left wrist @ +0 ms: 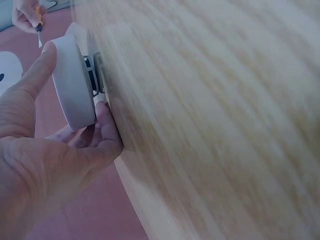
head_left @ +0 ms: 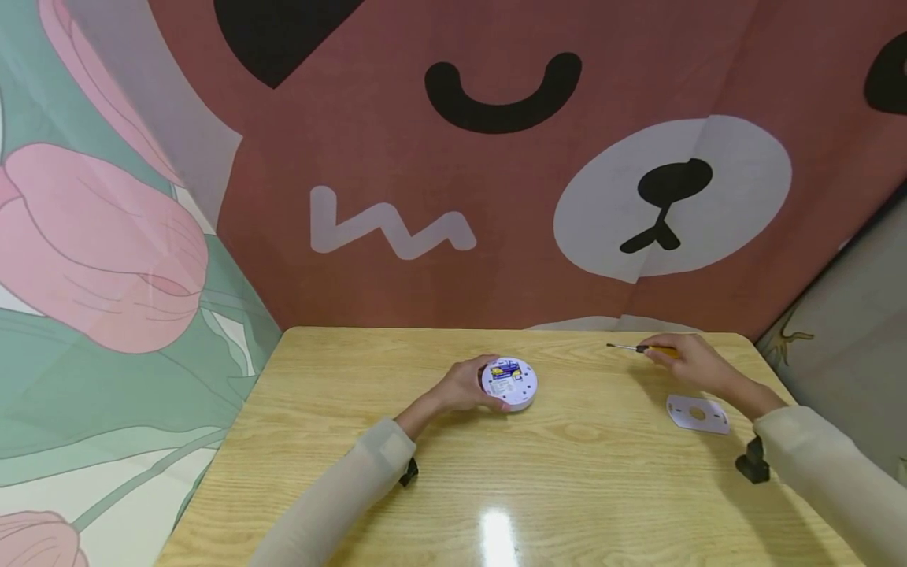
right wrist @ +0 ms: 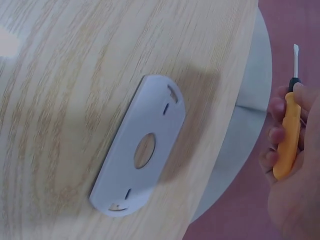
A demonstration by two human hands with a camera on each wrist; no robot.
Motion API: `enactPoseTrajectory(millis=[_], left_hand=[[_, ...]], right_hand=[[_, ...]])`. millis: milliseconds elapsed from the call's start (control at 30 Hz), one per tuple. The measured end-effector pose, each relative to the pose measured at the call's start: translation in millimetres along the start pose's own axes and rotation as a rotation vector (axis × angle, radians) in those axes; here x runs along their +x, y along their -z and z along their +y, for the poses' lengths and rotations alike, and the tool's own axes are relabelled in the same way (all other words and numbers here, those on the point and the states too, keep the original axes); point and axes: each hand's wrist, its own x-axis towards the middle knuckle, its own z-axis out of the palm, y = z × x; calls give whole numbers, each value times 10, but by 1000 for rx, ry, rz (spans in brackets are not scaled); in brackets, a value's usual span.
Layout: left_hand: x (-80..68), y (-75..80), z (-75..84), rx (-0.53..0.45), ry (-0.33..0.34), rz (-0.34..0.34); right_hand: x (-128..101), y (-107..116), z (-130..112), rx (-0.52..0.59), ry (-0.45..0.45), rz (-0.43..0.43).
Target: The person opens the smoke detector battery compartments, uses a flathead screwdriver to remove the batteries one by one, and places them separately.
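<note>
You hold a round white device [head_left: 516,387] in your left hand [head_left: 464,386], near the middle of the bench [head_left: 567,488] from side to side and closer to its far edge than to its near one. It is a shallow drum with a smooth, plain side wall. Its flat face, turned up toward you, bears a label [head_left: 506,376] printed in blue, yellow and black, with small dark marks dotted around it. On the underside, dark and metallic parts stick out toward the bench; you cannot tell whether they touch the wood. Your left fingers [left wrist: 107,127] are spread wide and curve around the rim, gripping it.

Your right hand [head_left: 690,361] is by the bench's far right corner. Its fingers are curled closely round a screwdriver [right wrist: 290,132], which has a yellow-orange handle, a black collar and a slim metal shaft with a flat tip. In the head view the tip points toward the left edge, well apart from the device.

Near the right edge, below your right hand in the head view, a white plate [right wrist: 129,160] lies flat. It has straight long sides and rounded ends; wood shows through its round central hole, and slots are cut near both ends.
</note>
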Motion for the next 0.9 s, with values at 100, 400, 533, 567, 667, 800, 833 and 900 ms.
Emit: enactPoseTrajectory(millis=[100,400,533,567,667,800,833,900], left_hand=[[-5,3,0,-3,-2,-4],[5,-5,4,13,-5,-15],[19,5,28,33,2,-28],[21,10,36,37,2,-33],[23,26,62,52,-6,-51],[18,46,83,59,-22,-71],[19,48,82,63,-25,-73],[22,52,76,76,-30,-79]], right_hand=[[18,3,-62,6,-1,-17],[95,42,-268,-20,3,-78],[136,43,-371,-37,22,-90],[151,36,-394,-43,36,-89],[205,9,-460,-74,96,-80],[265,-34,-545,-128,163,-81],[277,-42,-568,-138,170,-87],[300,-61,-614,-160,191,-93]])
